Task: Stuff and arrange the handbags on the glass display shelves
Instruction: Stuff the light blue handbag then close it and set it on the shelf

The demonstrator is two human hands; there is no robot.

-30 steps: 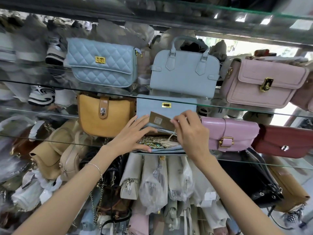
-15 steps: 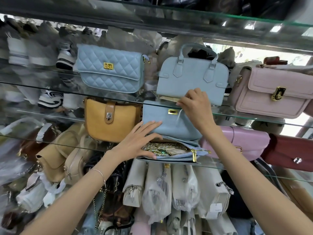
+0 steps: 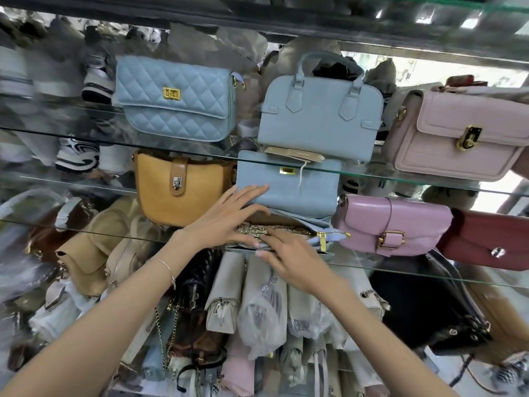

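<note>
Blue handbag (image 3: 289,190) unzipped, right hand (image 3: 289,260) lowered from tag (image 3: 294,153), perhaps touching chain (image 3: 257,230)

A shop: glass display shelves (image 3: 400,174) lined with handbags (image 3: 320,116), one with a paper tag (image 3: 294,153) attached.

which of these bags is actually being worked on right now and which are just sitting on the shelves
In the job: open blue bag, patterned stuffing inside it, left hand and right hand at its opening.
Just sitting: mustard bag, quilted blue bag, blue handled bag, pink bag, red bag.
</note>
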